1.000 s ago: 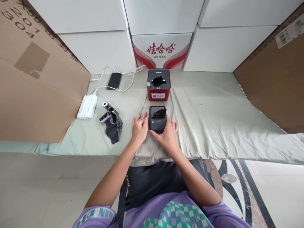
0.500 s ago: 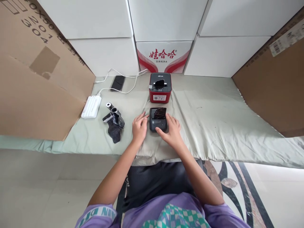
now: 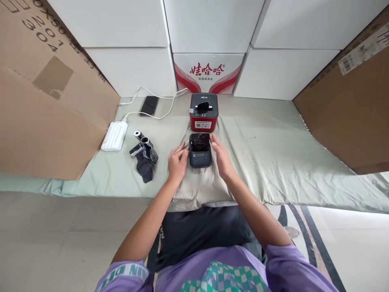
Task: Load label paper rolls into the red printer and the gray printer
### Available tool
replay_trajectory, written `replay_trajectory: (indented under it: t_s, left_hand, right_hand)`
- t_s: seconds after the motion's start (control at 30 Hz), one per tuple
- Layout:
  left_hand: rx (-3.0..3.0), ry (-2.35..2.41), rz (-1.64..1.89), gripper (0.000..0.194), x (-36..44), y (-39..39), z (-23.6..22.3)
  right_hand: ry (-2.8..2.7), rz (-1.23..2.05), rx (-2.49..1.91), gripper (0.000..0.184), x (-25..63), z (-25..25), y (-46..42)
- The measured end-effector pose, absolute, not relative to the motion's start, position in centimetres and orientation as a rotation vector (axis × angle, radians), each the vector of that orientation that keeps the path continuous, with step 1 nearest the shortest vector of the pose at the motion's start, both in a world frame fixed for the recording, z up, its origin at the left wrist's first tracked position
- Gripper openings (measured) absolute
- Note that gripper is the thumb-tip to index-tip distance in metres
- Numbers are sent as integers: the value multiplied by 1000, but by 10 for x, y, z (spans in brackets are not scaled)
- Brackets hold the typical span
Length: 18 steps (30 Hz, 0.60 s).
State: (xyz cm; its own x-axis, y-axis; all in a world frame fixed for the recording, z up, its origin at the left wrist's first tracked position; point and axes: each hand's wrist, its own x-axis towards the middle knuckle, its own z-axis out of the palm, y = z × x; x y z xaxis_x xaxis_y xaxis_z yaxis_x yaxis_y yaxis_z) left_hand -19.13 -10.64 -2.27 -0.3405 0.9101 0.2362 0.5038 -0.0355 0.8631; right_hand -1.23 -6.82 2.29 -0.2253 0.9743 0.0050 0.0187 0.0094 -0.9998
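A small dark grey printer with an open lid and a black roll in it sits on the pale green cloth. My left hand rests against its left side, fingers spread and touching it. On the printer's right side lies my right hand, fingers stretched out along its edge. Just behind stands a red printer with a black top.
Left of my hands lie a dark sock with silver tubes, a white power bank with a cable, and a black phone. White boxes form a back wall. Brown cardboard stands at both sides.
My right hand slid from the front of the grey printer to its right side, fingers reaching further back. The left hand stays beside it. The view shifted slightly.
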Motion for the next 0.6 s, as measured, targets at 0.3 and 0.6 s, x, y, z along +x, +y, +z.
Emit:
replay_trajectory:
  t_s: [0.3, 0.6]
  left_hand:
    - [1472, 1848, 1370, 32, -190, -106, -24]
    - [1523, 1864, 1352, 33, -190, -106, -24]
  right_hand:
    - [-1642, 1262, -1070, 92, -10, 17, -9]
    - [-2074, 617, -1128, 41, -9, 29, -3]
